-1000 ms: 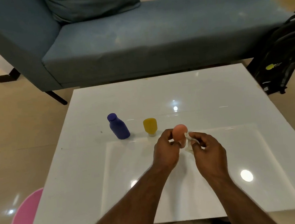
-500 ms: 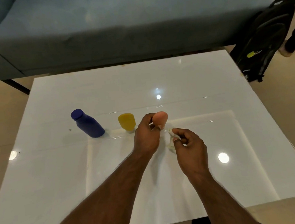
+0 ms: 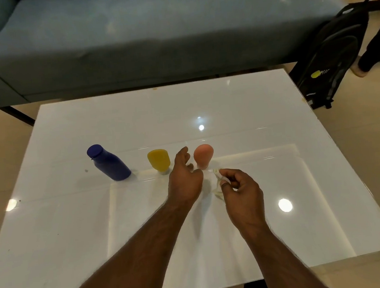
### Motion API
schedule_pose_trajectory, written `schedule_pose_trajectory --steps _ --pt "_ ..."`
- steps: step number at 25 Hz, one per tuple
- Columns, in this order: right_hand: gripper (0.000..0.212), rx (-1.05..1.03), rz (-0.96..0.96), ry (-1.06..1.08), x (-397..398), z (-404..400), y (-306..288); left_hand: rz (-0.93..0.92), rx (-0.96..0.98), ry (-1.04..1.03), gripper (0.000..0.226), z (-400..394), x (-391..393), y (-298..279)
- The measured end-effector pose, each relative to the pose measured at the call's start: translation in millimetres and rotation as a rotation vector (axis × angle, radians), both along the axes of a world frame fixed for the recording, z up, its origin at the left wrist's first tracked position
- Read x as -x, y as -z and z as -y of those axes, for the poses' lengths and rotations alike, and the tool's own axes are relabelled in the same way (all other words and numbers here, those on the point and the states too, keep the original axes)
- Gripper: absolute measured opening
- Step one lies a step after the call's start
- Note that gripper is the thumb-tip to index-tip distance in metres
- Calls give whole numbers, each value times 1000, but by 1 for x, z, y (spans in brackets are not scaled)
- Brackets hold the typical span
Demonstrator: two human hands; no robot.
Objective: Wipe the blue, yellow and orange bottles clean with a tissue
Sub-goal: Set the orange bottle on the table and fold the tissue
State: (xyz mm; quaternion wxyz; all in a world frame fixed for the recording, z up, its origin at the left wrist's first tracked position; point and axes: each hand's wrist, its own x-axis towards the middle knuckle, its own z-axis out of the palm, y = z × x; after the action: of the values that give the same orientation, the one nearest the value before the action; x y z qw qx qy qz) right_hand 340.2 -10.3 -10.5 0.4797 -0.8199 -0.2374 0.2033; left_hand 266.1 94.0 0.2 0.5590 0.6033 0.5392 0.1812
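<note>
Three bottles stand in a row on the white table (image 3: 77, 221): a blue bottle (image 3: 108, 162) at the left, a yellow bottle (image 3: 159, 161) in the middle and an orange bottle (image 3: 203, 155) at the right. My left hand (image 3: 185, 178) hovers just left of the orange bottle, its fingers loosely spread and off the bottle. My right hand (image 3: 240, 190) is in front and to the right of the orange bottle and pinches a crumpled white tissue (image 3: 218, 180).
A blue sofa (image 3: 153, 33) runs along the far side of the table. A black backpack (image 3: 332, 57) leans on the floor at the right, with a person's leg (image 3: 374, 47) beside it.
My left hand has let go of the orange bottle, which now stands alone on the table. My right hand with the tissue has drawn back from it.
</note>
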Motion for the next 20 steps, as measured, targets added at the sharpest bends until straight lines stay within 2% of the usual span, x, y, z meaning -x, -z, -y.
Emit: schedule_pose_trajectory --steps 3,7,9,13,17,20 --pt "13 -32 -32 21 1 1 -7 -1 -20 -115 38 37 13 1" --pt "17 -13 -32 -55 13 9 -17 127 289 -34 22 57 22 -6" --pt "16 0 -39 -122 22 16 -21 147 327 -14 16 56 30 -15" --pt "20 -29 -113 -127 34 31 -35 131 329 -28 12 57 55 -37" --pt "36 -72 -442 -266 51 35 -54 178 386 -52 11 62 85 -66" --pt "29 -89 -447 -306 71 39 -74 179 338 -15 19 69 115 -78"
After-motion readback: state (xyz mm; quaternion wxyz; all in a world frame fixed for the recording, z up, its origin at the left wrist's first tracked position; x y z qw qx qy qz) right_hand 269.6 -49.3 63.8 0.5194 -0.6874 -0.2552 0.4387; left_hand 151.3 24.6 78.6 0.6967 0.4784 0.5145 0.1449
